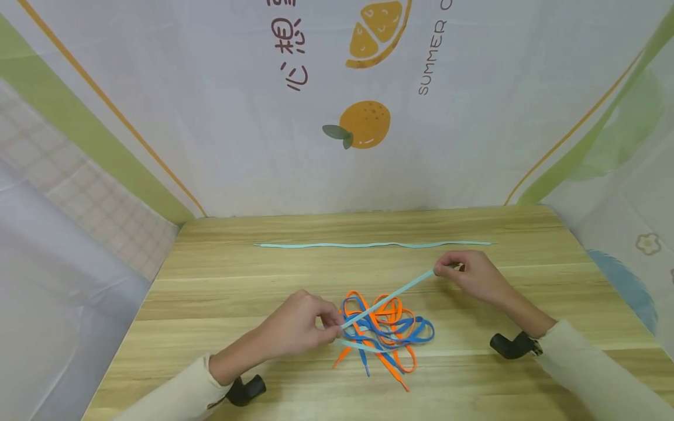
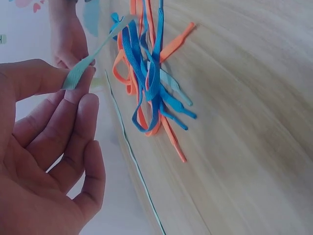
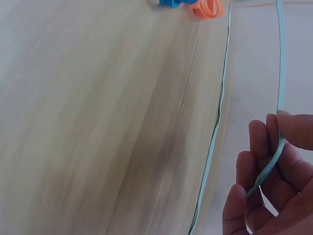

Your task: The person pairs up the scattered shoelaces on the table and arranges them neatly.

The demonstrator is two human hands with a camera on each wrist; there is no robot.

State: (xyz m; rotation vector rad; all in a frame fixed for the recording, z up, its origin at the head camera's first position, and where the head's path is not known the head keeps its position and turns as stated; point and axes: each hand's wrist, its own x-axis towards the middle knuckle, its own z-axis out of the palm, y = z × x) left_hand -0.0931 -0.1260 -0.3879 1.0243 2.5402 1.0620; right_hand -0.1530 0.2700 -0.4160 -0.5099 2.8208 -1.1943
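Left hand (image 1: 305,324) and right hand (image 1: 474,275) are each pinching one flat pale-mint fabric lace (image 1: 392,297), fingertips closed; it's spanning above a tangle of flat blue and orange fabric laces (image 1: 384,336), midway between the wooden table's (image 1: 210,304) side edges. A straight mint lace (image 1: 368,245) is lying along the far edge. Risk: mint in the tangle may be snagging; pulling could tighten it. Backdrop cloth (image 1: 237,146) is reading "SUMMER", 心想; seeing no brands

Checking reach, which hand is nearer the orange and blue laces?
Left. The left hand is at the left edge of the laces; the right hand is farther, beyond their back right.
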